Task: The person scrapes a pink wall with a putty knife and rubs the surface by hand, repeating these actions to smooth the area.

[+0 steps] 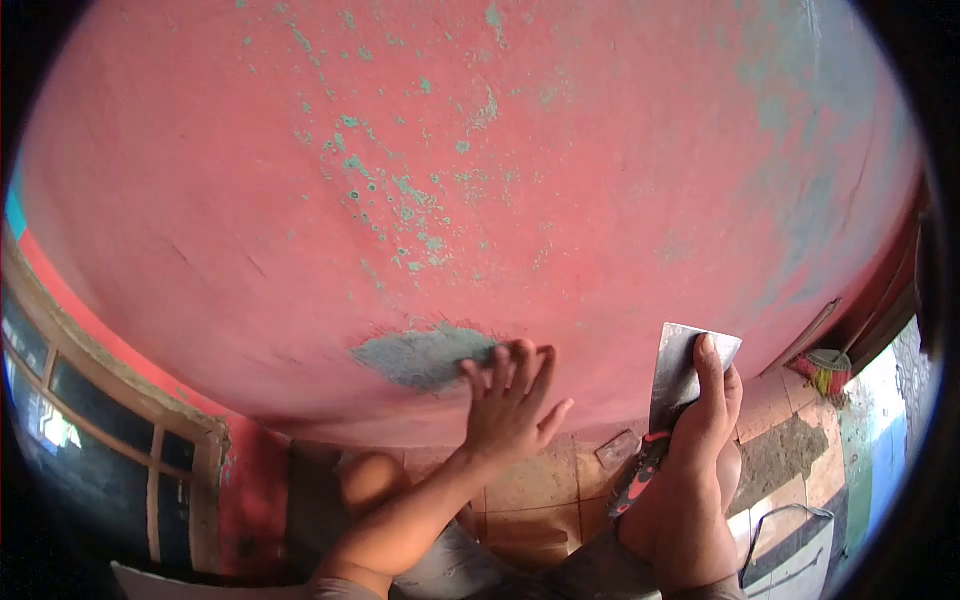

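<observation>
A pink painted wall [600, 200] fills most of the view, with flaked spots showing green beneath. Low on it is a bare grey-green patch [420, 357] with ragged edges. My left hand [510, 400] reaches to the right end of this patch, fingers spread, holding nothing. On the right, my right hand [705, 430] is closed around a putty knife [680, 365] with a wide metal blade and a black and red handle. Its blade points up, and my thumb presses flat against the metal. The knife is beside the wall, apart from the patch.
My bent knee [370, 480] is close below the wall. Floor tiles [535, 490] lie beneath, with a rough broken area [785, 460] at right. A broom [825, 368] leans in the right corner. A wood-framed window [110, 420] stands at left.
</observation>
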`<state>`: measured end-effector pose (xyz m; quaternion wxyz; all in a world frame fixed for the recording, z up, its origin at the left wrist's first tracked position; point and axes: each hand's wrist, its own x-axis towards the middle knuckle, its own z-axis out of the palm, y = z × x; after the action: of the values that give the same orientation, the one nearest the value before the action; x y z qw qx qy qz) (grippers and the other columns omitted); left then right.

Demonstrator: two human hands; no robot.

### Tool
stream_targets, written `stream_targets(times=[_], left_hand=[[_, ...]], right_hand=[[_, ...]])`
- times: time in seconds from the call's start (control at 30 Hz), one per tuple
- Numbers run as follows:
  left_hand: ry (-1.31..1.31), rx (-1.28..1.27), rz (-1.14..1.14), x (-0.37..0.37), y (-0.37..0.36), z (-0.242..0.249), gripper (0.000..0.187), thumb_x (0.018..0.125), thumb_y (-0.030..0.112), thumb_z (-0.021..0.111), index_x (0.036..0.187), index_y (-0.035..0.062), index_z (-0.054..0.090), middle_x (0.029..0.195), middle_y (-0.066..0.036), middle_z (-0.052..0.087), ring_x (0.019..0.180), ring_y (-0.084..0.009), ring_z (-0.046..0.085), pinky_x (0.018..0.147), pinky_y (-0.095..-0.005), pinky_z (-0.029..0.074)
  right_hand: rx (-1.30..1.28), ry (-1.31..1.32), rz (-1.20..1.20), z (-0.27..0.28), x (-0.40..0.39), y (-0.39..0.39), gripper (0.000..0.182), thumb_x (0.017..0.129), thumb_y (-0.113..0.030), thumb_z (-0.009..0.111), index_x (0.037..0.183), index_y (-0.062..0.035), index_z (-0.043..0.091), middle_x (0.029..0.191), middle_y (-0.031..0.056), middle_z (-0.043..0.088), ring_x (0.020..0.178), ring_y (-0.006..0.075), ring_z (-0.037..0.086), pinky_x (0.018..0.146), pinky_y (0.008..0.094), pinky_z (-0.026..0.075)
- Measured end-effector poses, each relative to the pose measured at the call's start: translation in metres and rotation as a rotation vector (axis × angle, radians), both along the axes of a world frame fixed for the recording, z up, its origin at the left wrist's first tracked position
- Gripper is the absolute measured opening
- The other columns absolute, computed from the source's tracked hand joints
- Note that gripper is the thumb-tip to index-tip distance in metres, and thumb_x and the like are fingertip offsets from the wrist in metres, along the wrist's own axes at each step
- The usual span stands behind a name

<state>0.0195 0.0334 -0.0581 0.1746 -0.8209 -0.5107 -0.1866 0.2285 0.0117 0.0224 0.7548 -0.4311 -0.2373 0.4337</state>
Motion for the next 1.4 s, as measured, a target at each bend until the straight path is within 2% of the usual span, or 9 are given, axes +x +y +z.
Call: stream_targets(times=[0.1,0.27,0.57,0.67,0.77,0.97,1.17,1.27,1.4], left_hand=[[0.023,-0.166,-0.255,0.008,-0.003,-0.021,0.079,0.092,0.045,0.063,0.152,0.0034,0.033,0.159,-0.025,0.022,0.148,-0.0403,0.025,0.109,-0.0729,0.018],[0.139,-0.535,-0.530,-0.002,-0.008,-0.048,0.067,0.085,0.026,0.072,0.144,0.0051,0.047,0.154,-0.019,0.038,0.147,-0.0326,0.030,0.122,-0.0503,0.023],[0.148,0.051,-0.093,-0.017,-0.006,0.024,0.055,0.096,0.038,0.057,0.149,0.0226,0.047,0.165,-0.008,0.022,0.152,-0.0352,0.016,0.118,-0.0642,0.010],[0.349,0.240,-0.088,-0.047,0.008,0.043,0.056,0.097,0.037,0.055,0.151,0.0304,0.042,0.166,-0.003,0.018,0.153,-0.0341,0.009,0.119,-0.0635,0.002],[0.544,0.320,-0.087,-0.070,0.015,0.044,0.056,0.097,0.036,0.053,0.152,0.0332,0.040,0.166,0.000,0.018,0.154,-0.0324,0.007,0.119,-0.0638,-0.002],[0.399,0.310,-0.105,-0.071,0.012,0.039,0.057,0.097,0.035,0.053,0.152,0.0323,0.041,0.165,0.000,0.024,0.154,-0.0306,0.008,0.120,-0.0611,-0.002],[0.095,0.264,-0.246,-0.069,0.004,0.039,0.017,0.091,0.026,0.067,0.105,0.0191,0.072,0.153,-0.002,0.047,0.149,-0.0304,0.028,0.122,-0.0570,0.007],[0.026,0.304,-0.282,-0.070,0.005,0.039,0.006,0.088,0.022,0.071,0.085,0.0174,0.068,0.146,-0.003,0.053,0.146,-0.0303,0.034,0.122,-0.0553,0.010],[-0.088,0.287,-0.298,-0.076,-0.001,0.040,0.007,0.087,0.022,0.072,0.092,0.0177,0.068,0.134,-0.002,0.062,0.141,-0.0276,0.042,0.120,-0.0534,0.018]], right_hand=[[0.061,0.021,0.004,-0.003,0.007,0.000,0.024,0.094,-0.028,0.069,0.093,-0.0039,0.067,0.085,-0.0004,0.065,0.077,0.0069,0.055,0.072,0.0232,0.042],[0.076,0.093,-0.046,-0.001,0.020,-0.001,0.022,0.094,-0.027,0.069,0.094,-0.0051,0.068,0.087,-0.0017,0.065,0.077,0.0061,0.055,0.072,0.0225,0.043],[0.039,0.173,-0.072,-0.003,0.047,-0.008,0.021,0.095,-0.027,0.068,0.095,-0.0067,0.069,0.086,-0.0030,0.064,0.076,0.0061,0.056,0.071,0.0217,0.043],[0.008,0.191,-0.061,-0.007,0.044,-0.006,0.022,0.094,-0.029,0.069,0.094,-0.0071,0.069,0.085,-0.0035,0.063,0.076,0.0060,0.055,0.070,0.0214,0.042],[-0.018,0.177,-0.055,-0.004,0.034,-0.006,0.023,0.093,-0.030,0.070,0.094,-0.0069,0.069,0.085,-0.0033,0.063,0.075,0.0059,0.055,0.070,0.0213,0.042],[0.002,0.094,-0.028,-0.004,0.021,-0.003,0.022,0.093,-0.029,0.070,0.092,-0.0070,0.069,0.084,-0.0028,0.064,0.074,0.0058,0.055,0.070,0.0212,0.042],[0.057,0.038,0.025,-0.011,0.007,0.004,0.020,0.096,-0.026,0.067,0.092,-0.0062,0.068,0.085,-0.0018,0.066,0.075,0.0059,0.057,0.071,0.0218,0.043],[0.024,0.030,0.004,-0.015,0.002,0.009,0.021,0.095,-0.026,0.068,0.093,-0.0057,0.068,0.085,-0.0014,0.066,0.075,0.0063,0.057,0.070,0.0226,0.044],[-0.021,0.006,0.009,-0.016,-0.012,0.010,0.021,0.095,-0.027,0.068,0.092,-0.0056,0.067,0.084,-0.0011,0.065,0.074,0.0066,0.057,0.070,0.0230,0.044]])
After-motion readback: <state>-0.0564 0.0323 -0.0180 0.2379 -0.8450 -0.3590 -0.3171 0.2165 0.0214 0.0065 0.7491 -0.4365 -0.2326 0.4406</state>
